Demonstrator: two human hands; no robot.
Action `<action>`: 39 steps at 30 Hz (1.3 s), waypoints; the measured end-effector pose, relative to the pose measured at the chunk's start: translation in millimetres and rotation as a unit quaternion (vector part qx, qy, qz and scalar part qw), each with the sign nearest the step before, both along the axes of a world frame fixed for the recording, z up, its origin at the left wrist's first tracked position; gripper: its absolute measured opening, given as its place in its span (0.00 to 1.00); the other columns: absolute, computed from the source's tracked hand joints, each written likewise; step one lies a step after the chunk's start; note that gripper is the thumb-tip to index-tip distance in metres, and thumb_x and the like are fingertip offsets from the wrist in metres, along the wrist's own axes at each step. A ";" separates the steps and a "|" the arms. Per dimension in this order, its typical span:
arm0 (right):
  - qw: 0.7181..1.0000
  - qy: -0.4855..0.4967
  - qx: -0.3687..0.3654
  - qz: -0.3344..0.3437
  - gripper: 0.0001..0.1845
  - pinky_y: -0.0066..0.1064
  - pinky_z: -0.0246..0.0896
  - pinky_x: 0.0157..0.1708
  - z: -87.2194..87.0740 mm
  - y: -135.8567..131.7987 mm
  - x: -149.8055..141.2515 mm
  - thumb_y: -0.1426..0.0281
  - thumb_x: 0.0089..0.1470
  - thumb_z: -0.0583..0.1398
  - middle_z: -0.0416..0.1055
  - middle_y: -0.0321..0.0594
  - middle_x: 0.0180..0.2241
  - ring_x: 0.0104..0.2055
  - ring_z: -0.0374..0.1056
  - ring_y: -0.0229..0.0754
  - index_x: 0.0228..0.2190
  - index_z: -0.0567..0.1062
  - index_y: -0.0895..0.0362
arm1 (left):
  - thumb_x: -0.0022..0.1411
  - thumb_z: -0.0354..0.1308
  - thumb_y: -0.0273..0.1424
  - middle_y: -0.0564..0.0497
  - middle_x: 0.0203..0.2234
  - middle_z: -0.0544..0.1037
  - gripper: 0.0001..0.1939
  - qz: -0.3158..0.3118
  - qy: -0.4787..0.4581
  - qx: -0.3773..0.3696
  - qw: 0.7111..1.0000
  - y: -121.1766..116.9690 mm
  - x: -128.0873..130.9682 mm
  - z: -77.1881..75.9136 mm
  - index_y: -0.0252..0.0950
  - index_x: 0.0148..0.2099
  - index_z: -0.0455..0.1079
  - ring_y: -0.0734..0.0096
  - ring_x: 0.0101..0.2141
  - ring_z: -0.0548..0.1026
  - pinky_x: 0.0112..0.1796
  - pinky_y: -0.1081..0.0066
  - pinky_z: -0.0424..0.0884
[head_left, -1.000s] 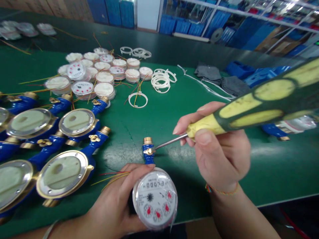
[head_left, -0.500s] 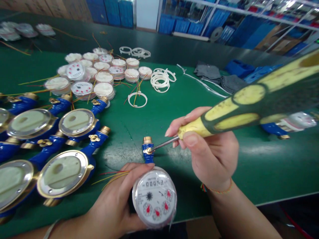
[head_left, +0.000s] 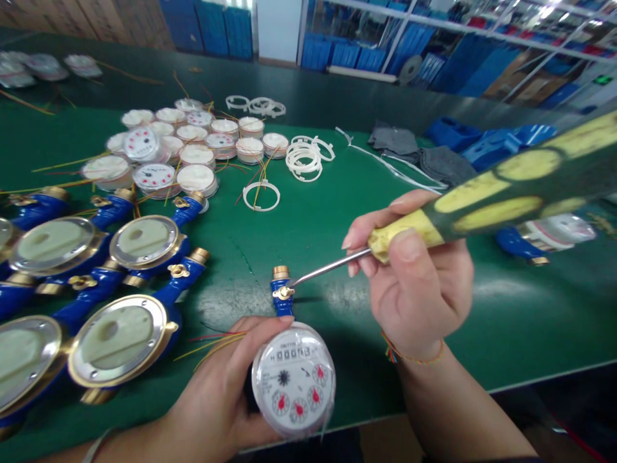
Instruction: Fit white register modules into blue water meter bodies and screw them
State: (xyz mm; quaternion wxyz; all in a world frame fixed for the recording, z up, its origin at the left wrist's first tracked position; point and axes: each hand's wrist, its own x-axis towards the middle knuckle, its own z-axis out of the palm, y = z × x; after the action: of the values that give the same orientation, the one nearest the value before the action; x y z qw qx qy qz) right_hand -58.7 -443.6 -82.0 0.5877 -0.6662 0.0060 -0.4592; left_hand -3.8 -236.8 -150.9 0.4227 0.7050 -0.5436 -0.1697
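My left hand [head_left: 219, 386] wraps round the left side of a water meter [head_left: 294, 379], whose round white dial with red pointers faces up. The meter's blue pipe end carries a brass threaded tip and a small brass fitting [head_left: 283, 292], and points away from me. In my right hand [head_left: 414, 276] is a screwdriver [head_left: 482, 209] with a thick yellow and dark green handle, gripped near its shaft. Its metal shaft slants down to the left, with the tip at the upper edge of the brass fitting. Whether the tip touches the fitting I cannot tell.
Several blue meter bodies [head_left: 120, 337] with brass rims crowd the left of the green table. Behind them stand several round meter registers [head_left: 197, 179] with thin coloured wires. White plastic rings [head_left: 303, 161] lie mid-table. Grey cloths [head_left: 443, 166] and another meter [head_left: 554, 233] are at the right.
My right hand and the screwdriver have drawn back to the right, and more of the shaft shows. The tip has moved slightly up. My left hand keeps hold of the meter.
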 end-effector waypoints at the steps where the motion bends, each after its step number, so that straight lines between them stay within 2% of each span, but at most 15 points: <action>1: 1.000 -0.001 0.001 0.002 0.06 0.26 0.60 0.17 -0.1 -0.8 0.4 0.64 0.60 0.59 0.72 0.34 0.28 0.22 0.64 0.34 0.38 0.68 0.51 | 0.50 0.69 0.45 0.45 0.49 0.73 0.45 -0.001 0.001 -0.001 1.000 -0.3 -0.2 0.3 0.47 0.64 0.48 0.56 0.45 0.75 0.44 0.59 0.75; 14: 0.993 0.047 -0.059 0.090 0.09 0.31 0.71 0.29 -6.5 -3.3 -1.1 0.65 0.61 0.58 0.73 0.34 0.31 0.30 0.70 0.36 0.43 0.67 0.52 | 0.50 0.69 0.42 0.45 0.50 0.72 0.45 -0.003 0.013 0.006 1.000 -0.1 0.8 -0.4 0.46 0.64 0.49 0.56 0.47 0.74 0.46 0.58 0.74; 19: 0.986 0.093 -0.088 0.111 0.11 0.35 0.72 0.32 -2.6 -6.4 -4.8 0.66 0.62 0.57 0.76 0.35 0.37 0.34 0.72 0.39 0.47 0.68 0.49 | 0.51 0.69 0.43 0.46 0.51 0.72 0.46 -0.005 0.013 0.006 1.000 2.8 -0.5 -0.8 0.47 0.65 0.48 0.57 0.48 0.73 0.46 0.59 0.74; 26: 0.979 0.119 -0.139 0.094 0.14 0.36 0.72 0.35 3.0 -5.2 -11.4 0.65 0.62 0.56 0.76 0.37 0.43 0.38 0.74 0.41 0.49 0.69 0.48 | 0.50 0.69 0.44 0.47 0.49 0.73 0.46 0.005 0.001 0.009 1.000 2.3 0.3 -0.3 0.47 0.64 0.48 0.59 0.46 0.74 0.46 0.61 0.74; 31: 0.979 0.132 -0.131 0.085 0.14 0.34 0.71 0.33 4.8 -3.5 -12.9 0.65 0.61 0.58 0.75 0.38 0.44 0.36 0.73 0.40 0.49 0.70 0.49 | 0.51 0.69 0.44 0.48 0.48 0.74 0.45 0.002 -0.008 0.004 1.000 0.7 0.6 2.1 0.47 0.64 0.48 0.60 0.45 0.75 0.45 0.63 0.74; 34: 0.990 0.089 -0.096 0.049 0.16 0.31 0.68 0.27 4.2 -5.4 -9.9 0.65 0.60 0.59 0.76 0.38 0.39 0.30 0.70 0.38 0.50 0.70 0.50 | 0.50 0.69 0.44 0.48 0.49 0.74 0.46 0.004 -0.008 0.005 1.000 0.1 1.0 0.9 0.47 0.65 0.48 0.60 0.45 0.75 0.45 0.63 0.75; 36: 0.998 0.013 -0.058 -0.023 0.16 0.28 0.64 0.23 3.5 -8.5 -6.2 0.66 0.61 0.58 0.75 0.36 0.34 0.27 0.67 0.36 0.51 0.69 0.50 | 0.50 0.69 0.44 0.48 0.48 0.74 0.46 0.005 -0.008 0.007 1.000 0.2 1.2 -0.4 0.47 0.65 0.48 0.61 0.44 0.76 0.45 0.62 0.75; 39: 0.987 -0.055 -0.022 -0.147 0.15 0.26 0.60 0.20 1.6 -13.0 -0.3 0.65 0.63 0.55 0.71 0.34 0.31 0.22 0.62 0.33 0.51 0.69 0.48 | 0.49 0.70 0.43 0.48 0.48 0.74 0.46 0.005 -0.013 0.008 1.000 0.8 1.6 -1.6 0.46 0.64 0.48 0.60 0.45 0.75 0.46 0.62 0.75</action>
State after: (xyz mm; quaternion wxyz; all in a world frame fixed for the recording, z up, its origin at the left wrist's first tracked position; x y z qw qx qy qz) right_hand -59.1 -456.6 -80.3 0.4985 -0.6444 0.0611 -0.5767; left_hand -2.2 -236.0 -152.5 0.4114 0.7132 -0.5438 -0.1625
